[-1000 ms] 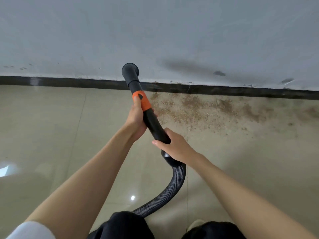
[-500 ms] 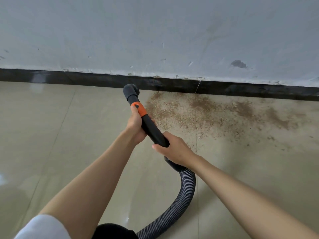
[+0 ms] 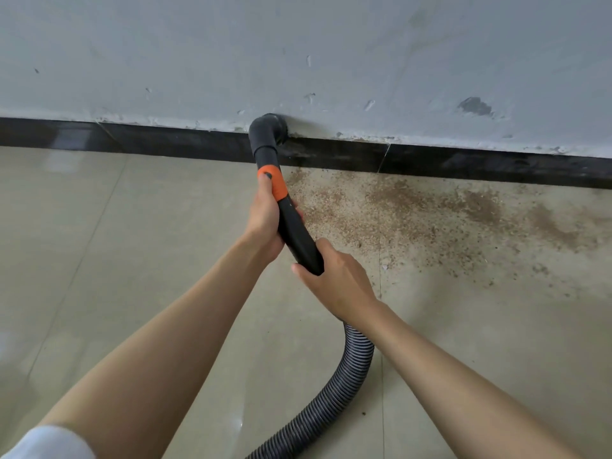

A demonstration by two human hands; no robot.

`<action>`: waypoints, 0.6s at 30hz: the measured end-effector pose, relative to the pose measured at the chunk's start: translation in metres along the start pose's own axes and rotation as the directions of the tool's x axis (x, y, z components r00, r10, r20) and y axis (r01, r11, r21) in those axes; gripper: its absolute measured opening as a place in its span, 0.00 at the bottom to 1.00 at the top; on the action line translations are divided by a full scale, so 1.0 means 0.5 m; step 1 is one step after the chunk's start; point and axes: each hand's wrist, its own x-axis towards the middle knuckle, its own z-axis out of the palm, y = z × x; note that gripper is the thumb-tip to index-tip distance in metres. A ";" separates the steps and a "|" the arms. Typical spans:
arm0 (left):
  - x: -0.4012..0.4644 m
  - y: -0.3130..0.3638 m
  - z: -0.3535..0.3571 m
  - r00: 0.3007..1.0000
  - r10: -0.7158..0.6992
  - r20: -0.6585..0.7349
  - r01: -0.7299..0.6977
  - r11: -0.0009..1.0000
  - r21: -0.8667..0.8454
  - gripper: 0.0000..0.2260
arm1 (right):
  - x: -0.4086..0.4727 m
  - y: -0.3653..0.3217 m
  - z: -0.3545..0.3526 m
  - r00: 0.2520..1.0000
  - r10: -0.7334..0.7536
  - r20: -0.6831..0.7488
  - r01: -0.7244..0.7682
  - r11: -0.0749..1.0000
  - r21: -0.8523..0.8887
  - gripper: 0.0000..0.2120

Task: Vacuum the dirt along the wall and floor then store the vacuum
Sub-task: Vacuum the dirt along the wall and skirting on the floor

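the left hand [image 3: 265,220] grips the vacuum wand [image 3: 291,226] below its orange collar; the right hand [image 3: 337,279] wraps the lower end. the nozzle [image 3: 268,127] presses the wall above the skirting. the floor dirt [image 3: 414,210] risks scattering if the hose [image 3: 347,369] drags through.

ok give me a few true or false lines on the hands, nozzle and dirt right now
1. Both hands grip the wand. True: left hand near the orange band, right hand at the lower end.
2. The nozzle sits on the floor dirt. False: it is up at the top of the skirting.
3. The dirt lies right of the wand. True.
4. The hose runs off to the left hand's side. False: it curves down under the right arm.
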 end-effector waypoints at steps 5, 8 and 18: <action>0.009 -0.025 0.014 1.000 -0.018 0.000 0.018 1.000 0.015 0.21 | -0.007 0.023 -0.006 1.000 0.023 -0.019 -0.023 1.000 -0.013 0.14; 0.000 -0.031 0.038 1.000 -0.018 0.004 0.018 1.000 0.018 0.21 | -0.021 0.033 -0.019 0.998 0.050 -0.030 -0.050 0.999 0.001 0.14; -0.108 0.051 0.071 0.988 -0.151 -0.013 0.152 0.988 0.039 0.22 | -0.045 -0.034 -0.114 0.983 0.042 0.178 -0.068 0.988 0.141 0.14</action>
